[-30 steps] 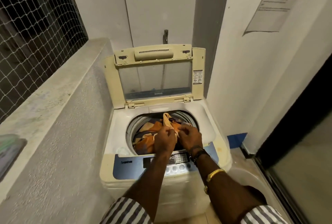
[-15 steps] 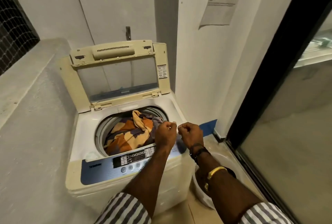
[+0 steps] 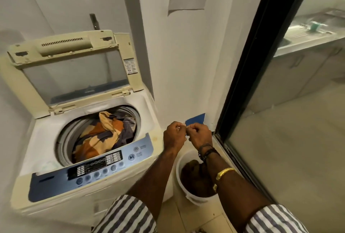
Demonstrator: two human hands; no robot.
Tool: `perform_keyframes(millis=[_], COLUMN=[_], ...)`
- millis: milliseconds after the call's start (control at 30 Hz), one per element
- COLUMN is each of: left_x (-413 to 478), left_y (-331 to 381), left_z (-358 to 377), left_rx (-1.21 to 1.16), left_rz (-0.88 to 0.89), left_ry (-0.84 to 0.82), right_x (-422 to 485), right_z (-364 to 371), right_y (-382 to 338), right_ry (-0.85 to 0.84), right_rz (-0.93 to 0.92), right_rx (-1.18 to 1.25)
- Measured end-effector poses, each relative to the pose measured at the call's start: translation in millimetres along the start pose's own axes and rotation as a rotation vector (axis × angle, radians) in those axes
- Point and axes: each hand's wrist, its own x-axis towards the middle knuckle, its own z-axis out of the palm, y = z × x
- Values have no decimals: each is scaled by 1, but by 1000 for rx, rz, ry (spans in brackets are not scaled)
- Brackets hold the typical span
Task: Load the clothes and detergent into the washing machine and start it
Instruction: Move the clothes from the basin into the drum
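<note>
My left hand and right hand are curled knuckle to knuckle, fingertips pinching a small pale thing between them. I take it for a detergent sachet, though it is too small to be sure. They hang just right of the washing machine, above the white bucket on the floor. The clothes already lie in the drum under the raised lid. To open it well, I should pinch close to the tear line, pull apart gently, and bring it over the drum first, so nothing spills into the bucket.
</note>
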Motion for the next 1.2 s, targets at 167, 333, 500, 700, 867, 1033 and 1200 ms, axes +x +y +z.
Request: perform_keyframes(millis=[167, 333, 500, 700, 867, 1033, 1200], left_x=[-5, -3, 4, 15, 30, 36, 36], left_y=[4, -5, -25, -48, -62, -77, -103], left_z=[39, 68, 90, 108, 117, 129, 143], left_rx=[-38, -3, 101, 218, 212, 150, 154], left_rz=[-80, -116, -180, -204, -285, -447, -473], left_ry=[-53, -93, -162, -266, -375, -434, -506], right_x=[11, 19, 20, 25, 25, 18, 15], right_z=[-29, -47, -56, -53, -51, -40, -24], right_y=[30, 59, 82, 103, 115, 134, 153], right_ry=[-2, -15, -13, -20, -3, -22, 7], right_rz=[24, 93, 193, 301, 380, 442, 517], right_rx=[-8, -33, -43, -25, -26, -6, 41])
